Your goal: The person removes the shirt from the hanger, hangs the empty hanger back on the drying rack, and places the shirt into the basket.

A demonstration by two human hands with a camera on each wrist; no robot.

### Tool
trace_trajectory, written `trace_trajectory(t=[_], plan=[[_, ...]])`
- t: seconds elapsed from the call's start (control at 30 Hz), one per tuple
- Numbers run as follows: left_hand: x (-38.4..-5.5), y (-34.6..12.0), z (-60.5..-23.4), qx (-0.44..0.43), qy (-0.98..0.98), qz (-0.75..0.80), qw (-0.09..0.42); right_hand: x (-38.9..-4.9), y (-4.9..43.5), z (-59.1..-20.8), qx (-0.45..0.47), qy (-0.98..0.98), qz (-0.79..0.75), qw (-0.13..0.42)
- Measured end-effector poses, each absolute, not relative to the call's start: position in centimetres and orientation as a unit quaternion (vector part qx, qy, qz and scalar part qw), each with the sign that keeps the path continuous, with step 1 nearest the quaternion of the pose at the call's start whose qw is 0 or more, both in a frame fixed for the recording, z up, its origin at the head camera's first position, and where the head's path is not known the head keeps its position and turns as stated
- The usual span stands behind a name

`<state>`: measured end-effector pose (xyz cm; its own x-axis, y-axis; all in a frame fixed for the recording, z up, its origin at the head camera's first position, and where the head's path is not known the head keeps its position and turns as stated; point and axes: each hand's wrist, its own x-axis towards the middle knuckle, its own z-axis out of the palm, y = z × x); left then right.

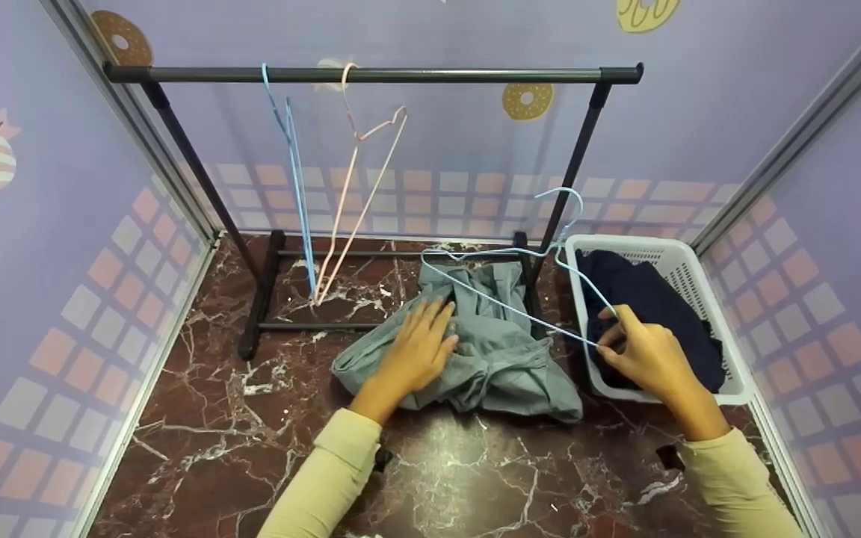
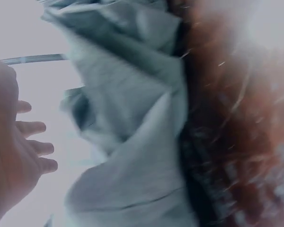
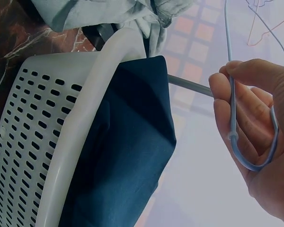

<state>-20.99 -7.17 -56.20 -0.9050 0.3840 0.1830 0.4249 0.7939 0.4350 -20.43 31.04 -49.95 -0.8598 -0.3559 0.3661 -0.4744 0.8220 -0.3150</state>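
My right hand (image 1: 647,355) pinches one corner of a light blue clothes hanger (image 1: 509,305) between thumb and fingers. The hanger's hook points up and away, and its long bar reaches leftward above a crumpled grey-green garment (image 1: 505,381) on the floor. Over the left part of that garment is my left hand (image 1: 415,347), palm down with fingers extended. In the left wrist view its fingers (image 2: 40,147) look straight and hold nothing, beside the garment's folds (image 2: 128,118). Whether the palm touches the cloth I cannot tell. The garment's kind is hidden by its folds.
A black clothes rack (image 1: 460,75) stands at the back, with a blue hanger (image 1: 297,172) and a pink hanger (image 1: 344,194) on its rail. At the right, a white perforated basket (image 1: 699,299) holds dark navy cloth (image 1: 662,306). Patterned walls enclose the marbled floor (image 1: 251,448).
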Motion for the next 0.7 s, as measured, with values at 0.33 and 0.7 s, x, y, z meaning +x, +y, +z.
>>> trace_trajectory(t=[0.33,0.7], plan=[[-20.3,-9.3,-47.7,-0.24,-0.944,-0.181,0.134,-20.2,30.7,-49.6,0.217,-0.943,0.197,0.156],[-21.6,-11.2,-36.5,-0.235,-0.946,-0.094,0.2,-19.9,30.3,-49.6,0.216,-0.938,0.205,0.178]])
